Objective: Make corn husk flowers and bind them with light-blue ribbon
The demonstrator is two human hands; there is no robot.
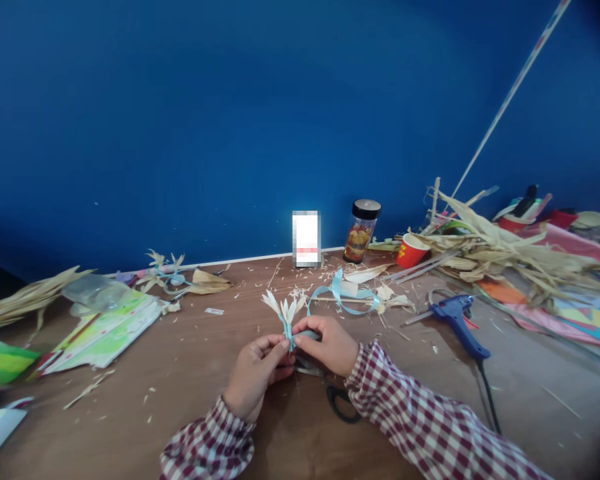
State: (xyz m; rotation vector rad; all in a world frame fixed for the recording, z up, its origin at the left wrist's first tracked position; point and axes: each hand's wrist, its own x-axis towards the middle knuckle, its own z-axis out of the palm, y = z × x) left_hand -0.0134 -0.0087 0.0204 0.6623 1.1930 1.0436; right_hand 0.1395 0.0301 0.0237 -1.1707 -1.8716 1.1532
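Observation:
Between my two hands stands a small corn husk flower (286, 309) with pale pointed petals spreading at the top and light blue ribbon around its stem. My left hand (263, 363) pinches the stem from the left, thumb against the wrapped part. From the right, my right hand (325, 343) closes thumb and fingers on the light blue ribbon (341, 291) at the stem. The ribbon's loose length curls on the table behind my right hand. Partly under my right hand lies a pair of scissors (344, 404), its black handle showing and its blades mostly hidden.
A blue glue gun (457, 320) lies at right, its cord running forward. Behind stand a lidded jar (361, 233), a red paper cup (413, 251) and a bright blurred screen (307, 239). Dried husks (500, 247) heap at right. Papers (113, 323) and finished-looking flowers (165, 270) lie left.

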